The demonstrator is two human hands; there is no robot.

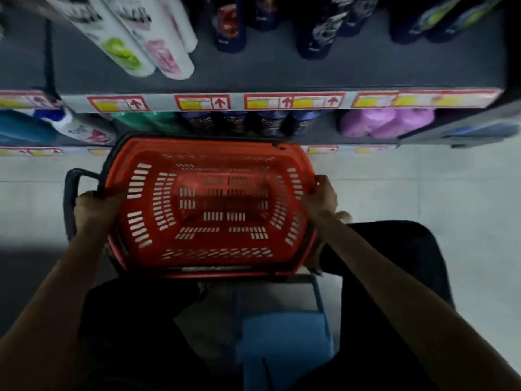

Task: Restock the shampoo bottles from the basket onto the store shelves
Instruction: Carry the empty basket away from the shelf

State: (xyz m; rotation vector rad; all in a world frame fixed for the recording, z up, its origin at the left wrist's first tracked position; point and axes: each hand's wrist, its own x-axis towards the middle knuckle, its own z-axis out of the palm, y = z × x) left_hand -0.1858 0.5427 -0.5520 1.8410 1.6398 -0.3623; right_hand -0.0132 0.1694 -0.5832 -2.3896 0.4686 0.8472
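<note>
A red plastic basket with slotted walls is held in front of the shelves, and no bottle shows inside it. My left hand grips its left rim beside the black handle. My right hand grips the right rim. On the upper shelf stand white shampoo bottles at the left and dark bottles toward the right. The lower shelf holds dark bottles, a green one and purple bottles.
Price labels run along the shelf edge. A blue stool stands below the basket between my dark-clad legs. Pale floor tiles spread to the right. A white and blue bottle lies at the lower left shelf.
</note>
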